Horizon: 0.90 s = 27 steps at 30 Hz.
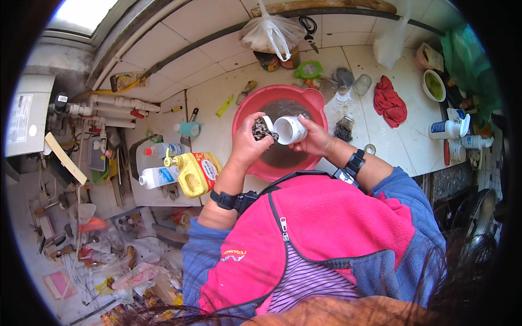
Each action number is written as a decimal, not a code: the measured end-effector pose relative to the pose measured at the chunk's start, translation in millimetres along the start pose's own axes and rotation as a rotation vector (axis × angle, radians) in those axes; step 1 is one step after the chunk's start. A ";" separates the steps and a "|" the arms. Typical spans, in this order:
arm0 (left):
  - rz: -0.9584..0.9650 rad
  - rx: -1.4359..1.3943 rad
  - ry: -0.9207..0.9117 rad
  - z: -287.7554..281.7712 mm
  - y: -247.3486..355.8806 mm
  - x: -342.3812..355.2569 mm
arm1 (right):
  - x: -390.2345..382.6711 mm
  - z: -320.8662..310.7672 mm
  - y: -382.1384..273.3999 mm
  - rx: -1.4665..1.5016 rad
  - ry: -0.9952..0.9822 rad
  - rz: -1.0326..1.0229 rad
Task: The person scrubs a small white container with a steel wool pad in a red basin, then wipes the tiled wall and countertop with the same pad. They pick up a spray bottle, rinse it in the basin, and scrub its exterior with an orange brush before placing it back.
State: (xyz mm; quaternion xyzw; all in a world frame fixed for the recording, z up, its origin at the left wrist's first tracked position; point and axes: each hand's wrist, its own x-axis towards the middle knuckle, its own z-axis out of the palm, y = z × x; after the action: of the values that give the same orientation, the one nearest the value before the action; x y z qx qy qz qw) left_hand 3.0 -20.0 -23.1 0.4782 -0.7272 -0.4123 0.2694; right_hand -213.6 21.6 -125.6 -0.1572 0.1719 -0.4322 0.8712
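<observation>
My left hand is closed around a bunched black-and-white patterned cloth. A small white piece, perhaps a lid, shows at the cloth's edge. My right hand grips a white plastic jar, tilted with its open mouth toward the cloth. Both hands are over a pink basin that holds murky grey water.
A yellow jug, a white bottle and a clear bottle are left of the basin. A red cloth, a dark-filled jar and white pump bottles are to the right. Plastic bags hang behind.
</observation>
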 end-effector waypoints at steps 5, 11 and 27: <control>-0.515 -0.698 0.020 11.6 -41.7 0.8 | -4.3 12.7 -17.7 -0.143 0.079 -0.082; -0.513 -1.211 -0.067 39.2 -61.7 -1.8 | -9.2 36.9 -26.7 -0.286 0.096 -0.138; -0.727 -1.385 -0.109 57.9 -62.1 1.9 | -2.7 57.6 -30.6 -1.470 0.110 -0.669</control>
State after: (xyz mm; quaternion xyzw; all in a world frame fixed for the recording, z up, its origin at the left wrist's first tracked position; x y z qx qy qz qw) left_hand -13.8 -14.6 -106.1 0.3884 -0.1146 -0.8571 0.3183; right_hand -211.4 13.3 -60.8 -0.7113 0.3988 -0.4534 0.3599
